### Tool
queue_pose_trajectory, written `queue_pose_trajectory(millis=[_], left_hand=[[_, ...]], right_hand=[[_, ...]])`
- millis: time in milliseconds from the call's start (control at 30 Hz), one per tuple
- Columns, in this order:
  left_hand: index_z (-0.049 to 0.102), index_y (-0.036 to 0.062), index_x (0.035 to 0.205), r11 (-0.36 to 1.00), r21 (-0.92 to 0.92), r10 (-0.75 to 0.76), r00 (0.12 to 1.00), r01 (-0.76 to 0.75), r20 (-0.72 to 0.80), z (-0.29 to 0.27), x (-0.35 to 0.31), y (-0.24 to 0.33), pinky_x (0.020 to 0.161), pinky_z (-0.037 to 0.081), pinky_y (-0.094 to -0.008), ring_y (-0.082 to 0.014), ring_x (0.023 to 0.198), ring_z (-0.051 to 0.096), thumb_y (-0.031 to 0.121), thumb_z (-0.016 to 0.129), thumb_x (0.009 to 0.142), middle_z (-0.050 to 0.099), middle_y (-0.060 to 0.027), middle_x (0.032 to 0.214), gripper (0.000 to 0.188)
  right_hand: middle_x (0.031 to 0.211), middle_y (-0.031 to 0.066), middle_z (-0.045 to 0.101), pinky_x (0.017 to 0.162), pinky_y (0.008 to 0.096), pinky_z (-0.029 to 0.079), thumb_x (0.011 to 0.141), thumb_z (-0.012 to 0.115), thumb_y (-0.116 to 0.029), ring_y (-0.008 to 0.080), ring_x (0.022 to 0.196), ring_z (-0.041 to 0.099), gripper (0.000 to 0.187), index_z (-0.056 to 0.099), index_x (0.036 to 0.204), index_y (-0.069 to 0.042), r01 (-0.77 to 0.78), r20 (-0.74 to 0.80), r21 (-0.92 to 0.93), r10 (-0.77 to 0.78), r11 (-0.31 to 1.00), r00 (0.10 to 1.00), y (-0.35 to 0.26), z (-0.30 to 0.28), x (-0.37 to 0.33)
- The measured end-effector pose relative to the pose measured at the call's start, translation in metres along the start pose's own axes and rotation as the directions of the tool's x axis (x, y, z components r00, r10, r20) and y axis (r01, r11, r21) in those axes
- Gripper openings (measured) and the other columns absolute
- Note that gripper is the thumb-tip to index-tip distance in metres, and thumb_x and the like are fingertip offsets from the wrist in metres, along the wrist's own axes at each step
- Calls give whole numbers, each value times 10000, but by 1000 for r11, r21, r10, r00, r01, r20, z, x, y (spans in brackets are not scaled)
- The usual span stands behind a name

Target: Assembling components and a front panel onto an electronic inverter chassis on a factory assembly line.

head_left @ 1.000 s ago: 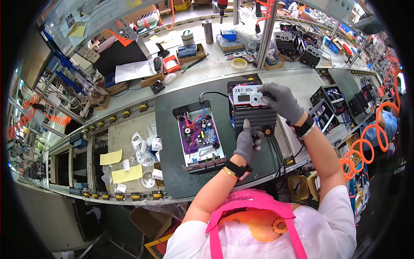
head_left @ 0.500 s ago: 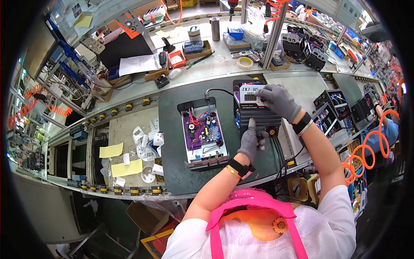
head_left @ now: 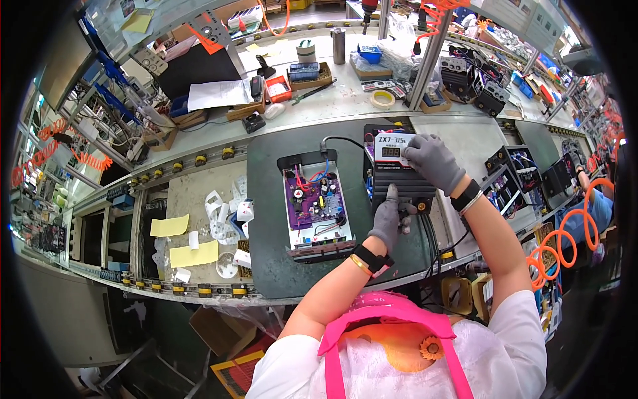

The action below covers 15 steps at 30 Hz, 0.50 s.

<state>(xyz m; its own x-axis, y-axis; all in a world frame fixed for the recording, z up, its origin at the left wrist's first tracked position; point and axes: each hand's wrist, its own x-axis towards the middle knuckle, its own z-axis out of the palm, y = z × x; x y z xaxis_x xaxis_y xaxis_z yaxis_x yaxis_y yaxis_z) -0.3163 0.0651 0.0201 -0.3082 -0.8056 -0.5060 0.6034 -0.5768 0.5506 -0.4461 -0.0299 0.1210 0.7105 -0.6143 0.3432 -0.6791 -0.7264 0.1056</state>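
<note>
A black welding machine front panel (head_left: 397, 178) with a white display section and ribbed lower half leans over a unit on the dark green mat. My right hand (head_left: 435, 161), in a grey glove, has its fingers closed at the knob by the display; the knob itself is mostly covered. Against the panel's lower part, my gloved left hand (head_left: 389, 219) lies with the thumb up on the ribs and the fingers curled around the bottom edge. To the left stands an opened machine chassis (head_left: 319, 203) with a purple circuit board, joined by a black cable.
Beneath everything is the dark green mat (head_left: 266, 266). Yellow paper sheets (head_left: 194, 254) and white scraps lie to the left. A tape roll (head_left: 382, 99) and a red box (head_left: 277, 89) sit on the back shelf. More black machines (head_left: 508, 176) stand right, near a person in blue (head_left: 601, 199).
The view has shifted slightly. Both hands keep their places on the panel, whose display section seems a little more tilted.
</note>
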Motion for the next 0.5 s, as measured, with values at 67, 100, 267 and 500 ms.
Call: queue_pose_trajectory(millis=[67, 100, 267, 500], left_hand=[[586, 35, 1032, 1000, 2, -5, 1000, 5, -1, -1, 0, -1, 370, 383, -261, -113, 459, 442, 646, 413, 929, 581, -36, 688, 644], [577, 52, 1014, 1000, 4, -6, 1000, 6, 6, -1, -1, 0, 372, 385, -264, -113, 459, 450, 651, 414, 926, 593, -38, 696, 627], [576, 58, 999, 1000, 5, -9, 1000, 9, -6, 1, -4, 0, 376, 388, -264, -116, 459, 460, 640, 419, 931, 599, -38, 690, 607], [589, 50, 990, 1000, 6, -14, 999, 15, -36, 3, -5, -3, 377, 391, -266, -116, 453, 468, 606, 429, 946, 594, -27, 661, 580]], right_hand=[[878, 68, 604, 799, 389, 482, 781, 618, -145, 258, 898, 606, 111, 671, 874, -116, 46, -7, -22, -46, 999, 999, 0, 1, 0], [876, 66, 603, 799, 387, 483, 784, 609, -148, 257, 898, 605, 107, 669, 866, -115, 71, -13, -24, -71, 997, 997, 0, 1, 0], [871, 67, 597, 797, 380, 486, 769, 592, -146, 256, 914, 593, 106, 662, 838, -105, 137, -12, -96, -138, 986, 990, 0, 5, -3], [884, 65, 606, 828, 373, 481, 764, 602, -146, 251, 935, 586, 102, 662, 832, -101, 169, 55, -211, -161, 963, 985, -7, 8, -4]])
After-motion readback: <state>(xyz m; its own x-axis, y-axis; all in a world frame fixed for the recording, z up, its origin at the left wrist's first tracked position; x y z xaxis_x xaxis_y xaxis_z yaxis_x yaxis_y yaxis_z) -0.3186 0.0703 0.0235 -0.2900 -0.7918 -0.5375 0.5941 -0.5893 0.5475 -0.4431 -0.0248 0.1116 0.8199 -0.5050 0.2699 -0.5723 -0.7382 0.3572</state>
